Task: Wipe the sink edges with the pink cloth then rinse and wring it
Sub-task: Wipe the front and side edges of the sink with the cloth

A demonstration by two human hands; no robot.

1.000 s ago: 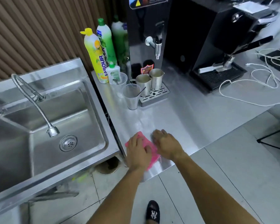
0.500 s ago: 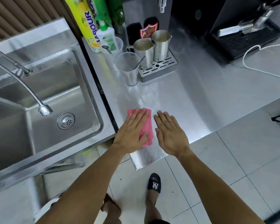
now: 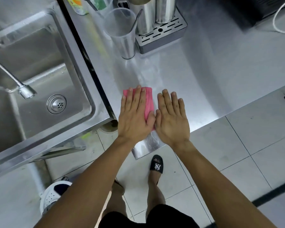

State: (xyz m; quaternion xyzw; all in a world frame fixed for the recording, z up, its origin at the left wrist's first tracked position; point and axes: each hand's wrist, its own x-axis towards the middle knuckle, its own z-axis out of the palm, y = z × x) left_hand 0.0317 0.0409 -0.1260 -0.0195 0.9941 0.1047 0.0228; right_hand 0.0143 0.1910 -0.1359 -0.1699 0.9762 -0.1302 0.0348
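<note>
A folded pink cloth [image 3: 148, 102] lies flat on the steel counter [image 3: 204, 83] near its front left corner. My left hand [image 3: 135, 116] rests palm down on the cloth with fingers straight, covering its left part. My right hand [image 3: 171, 119] lies flat on the counter just right of the cloth, its thumb side touching the cloth's edge. The steel sink [image 3: 87, 76] stands to the left, separated from the counter by a dark gap. Its drain [image 3: 56, 104] and the flexible faucet head [image 3: 25, 91] are visible.
A clear plastic cup [image 3: 122, 32] with a spoon stands behind the cloth. Two steel jugs [image 3: 155, 12] sit on a drip tray [image 3: 163, 37]. Bottles are cut off at the top. A white cable [image 3: 276, 22] lies at the far right. A white shoe [image 3: 53, 195] is on the tiled floor.
The camera tilted further down and closer. Both hands flattened out; my left hand stays pressed on the cloth and my right hand moved off it onto the counter beside it.
</note>
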